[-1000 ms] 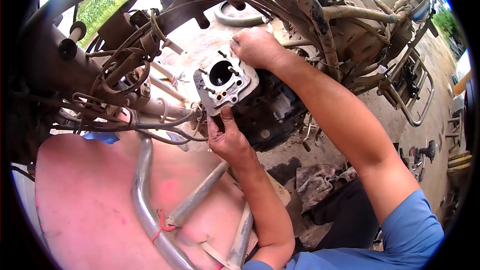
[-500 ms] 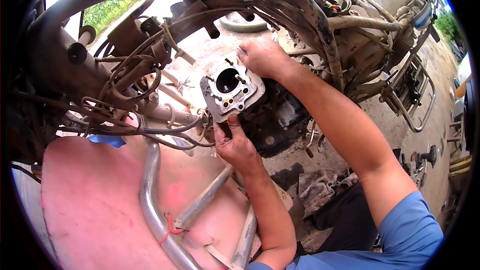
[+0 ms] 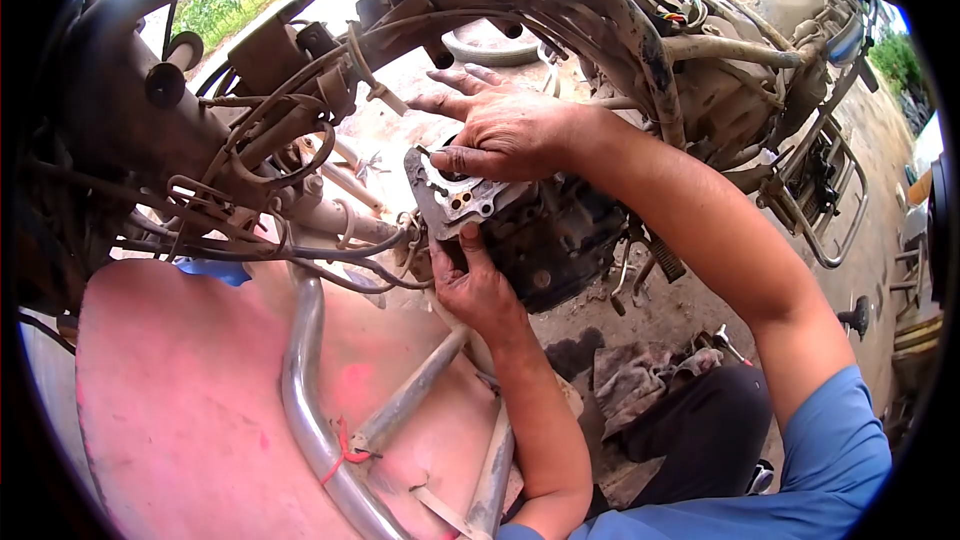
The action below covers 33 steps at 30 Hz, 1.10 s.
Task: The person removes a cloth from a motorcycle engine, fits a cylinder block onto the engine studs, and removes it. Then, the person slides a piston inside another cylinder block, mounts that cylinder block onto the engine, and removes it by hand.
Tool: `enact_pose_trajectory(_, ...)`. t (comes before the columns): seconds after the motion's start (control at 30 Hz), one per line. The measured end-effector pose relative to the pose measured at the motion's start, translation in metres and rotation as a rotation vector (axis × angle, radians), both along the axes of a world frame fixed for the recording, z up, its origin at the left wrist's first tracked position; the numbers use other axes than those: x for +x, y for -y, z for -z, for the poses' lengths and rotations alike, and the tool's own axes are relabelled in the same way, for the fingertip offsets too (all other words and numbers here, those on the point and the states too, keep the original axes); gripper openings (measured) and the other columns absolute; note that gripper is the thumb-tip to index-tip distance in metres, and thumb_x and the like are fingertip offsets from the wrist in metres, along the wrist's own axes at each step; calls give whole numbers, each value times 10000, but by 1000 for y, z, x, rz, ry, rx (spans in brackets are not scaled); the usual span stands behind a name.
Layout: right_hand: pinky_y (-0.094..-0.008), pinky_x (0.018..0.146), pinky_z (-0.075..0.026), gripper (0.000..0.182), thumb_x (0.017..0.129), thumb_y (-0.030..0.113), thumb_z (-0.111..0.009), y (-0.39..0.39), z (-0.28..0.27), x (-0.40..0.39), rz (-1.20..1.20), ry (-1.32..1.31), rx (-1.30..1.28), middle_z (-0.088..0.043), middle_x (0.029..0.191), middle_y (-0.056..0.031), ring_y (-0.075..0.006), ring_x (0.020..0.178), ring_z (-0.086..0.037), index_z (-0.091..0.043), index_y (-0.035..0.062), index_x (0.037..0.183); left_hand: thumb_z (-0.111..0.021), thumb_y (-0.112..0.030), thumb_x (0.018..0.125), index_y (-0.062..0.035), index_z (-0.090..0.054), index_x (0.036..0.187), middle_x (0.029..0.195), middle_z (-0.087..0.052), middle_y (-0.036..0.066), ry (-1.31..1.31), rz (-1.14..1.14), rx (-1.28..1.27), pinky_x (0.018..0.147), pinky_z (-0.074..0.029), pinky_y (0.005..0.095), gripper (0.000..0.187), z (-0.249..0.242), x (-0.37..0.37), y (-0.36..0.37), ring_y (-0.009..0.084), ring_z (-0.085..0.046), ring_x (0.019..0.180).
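A metal engine cylinder block [image 3: 465, 202] sits on the dark engine [image 3: 560, 250] within the motorcycle frame. My left hand [image 3: 482, 285] grips the block's near lower corner, thumb on its edge and fingers round the side. Over the top of the block lies my right hand [image 3: 510, 130], fingers spread and pointing left. Its thumb reaches across the cylinder bore, which is mostly hidden beneath it. Two small brass-coloured holes show on the block's top face, near my left thumb.
Dusty frame tubes [image 3: 640, 50] arch over the engine, with cables [image 3: 340, 265] at the left. A pink-red panel [image 3: 190, 380] and a shiny bent bar [image 3: 305, 380] fill the lower left. A dirty rag [image 3: 640, 380] lies on the ground; a tyre [image 3: 490, 48] lies behind.
My right hand has gone from gripping the block's far side to lying spread over its top, covering the bore. My left hand keeps its hold on the near corner.
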State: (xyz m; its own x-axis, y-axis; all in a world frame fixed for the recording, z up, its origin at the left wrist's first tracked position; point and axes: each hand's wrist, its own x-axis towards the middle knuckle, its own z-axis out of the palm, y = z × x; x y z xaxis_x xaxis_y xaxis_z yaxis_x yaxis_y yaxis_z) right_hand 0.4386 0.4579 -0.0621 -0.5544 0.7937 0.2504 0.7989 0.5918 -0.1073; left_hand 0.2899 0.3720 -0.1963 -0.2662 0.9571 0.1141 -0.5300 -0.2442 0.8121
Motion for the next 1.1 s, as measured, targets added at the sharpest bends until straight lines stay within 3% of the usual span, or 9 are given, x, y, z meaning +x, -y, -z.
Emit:
enact_pose_trajectory(0.3, -598, 1318, -118, 725, 1116, 651, -317, -10, -23, 0, 51, 235, -171, -313, 1751, -124, -414, 1635, -167, -822, 141, 1215, -739, -172, 1046, 65, -631, 1406, 1285, -727, 76, -24, 19, 24, 1040, -480, 299, 445, -7, 1, 3, 155, -647, 1129)
enact_pose_trajectory(0.53, -599, 1309, -141, 752, 1108, 682, -301, -5, -15, 5, 110, 205, -218, -251, 1772, -141, -449, 1630, -156, -810, 146, 1246, -751, -184, 1038, 73, -613, 1433, 1291, -728, 78, -53, -23, 31, 1039, -483, 297, 491, -2, 2, 1, 154, -648, 1123)
enact_pose_trajectory(0.6, -543, 1322, -179, 795, 1100, 709, -270, 2, -18, 7, 126, -22, -286, -283, 1760, -137, -380, 1648, -135, -783, 137, 1305, -756, -187, 1035, 73, -615, 1432, 1286, -730, 77, -44, -22, 34, 1036, -484, 295, 495, -5, 3, 2, 153, -648, 1118)
enact_pose_trajectory(0.67, -505, 1315, -221, 757, 1102, 704, -277, 0, -13, 14, 76, -239, -248, -280, 1753, -178, -406, 1631, -189, -698, 170, 1434, -724, -167, 1056, 55, -656, 1385, 1275, -719, 75, -70, -51, 30, 1037, -492, 309, 403, -7, 4, 4, 161, -644, 1130)
enact_pose_trajectory(0.7, -485, 1304, -253, 753, 1105, 692, -292, 6, -12, 18, 178, -306, -231, -313, 1731, -206, -420, 1610, -249, -563, 158, 1560, -724, -167, 1056, 55, -656, 1385, 1275, -719, 75, -68, -46, 32, 1037, -492, 309, 403, -8, 4, 4, 161, -644, 1130)
enact_pose_trajectory(0.8, -438, 1279, -311, 835, 1112, 656, -325, 15, 0, 31, 401, -409, -161, -409, 1666, -253, -381, 1553, -389, -382, 7, 1634, -724, -166, 1056, 55, -657, 1385, 1279, -718, 74, -40, -45, 45, 1047, -479, 309, 402, -9, 6, 3, 160, -638, 1136)
enact_pose_trajectory(0.83, -419, 1228, -379, 808, 1112, 650, -361, 21, 7, 32, 513, -316, -110, -541, 1551, -282, -427, 1463, -500, -422, 23, 1618, -725, -166, 1055, 55, -657, 1382, 1282, -718, 75, -43, -52, 52, 1053, -476, 311, 401, -8, 6, 2, 160, -636, 1140)
enact_pose_trajectory(0.93, -444, 1192, -420, 685, 1111, 484, -477, 25, 24, 43, 405, -332, -231, -605, 1469, -297, -414, 1385, -577, -479, -30, 1564, -728, -168, 1052, 55, -657, 1379, 1286, -717, 76, -43, -50, 62, 1060, -471, 313, 402, -6, 6, 2, 160, -633, 1145)
enact_pose_trajectory(1.1, -471, 1124, -471, 544, 1069, 374, -517, 16, 18, 33, 478, -190, -195, -677, 1342, -289, -432, 1283, -634, -580, -20, 1438, -739, -186, 1046, 50, -656, 1380, 1292, -717, 75, -30, -13, 57, 1054, -475, 312, 417, -1, 3, -1, 159, -633, 1138)
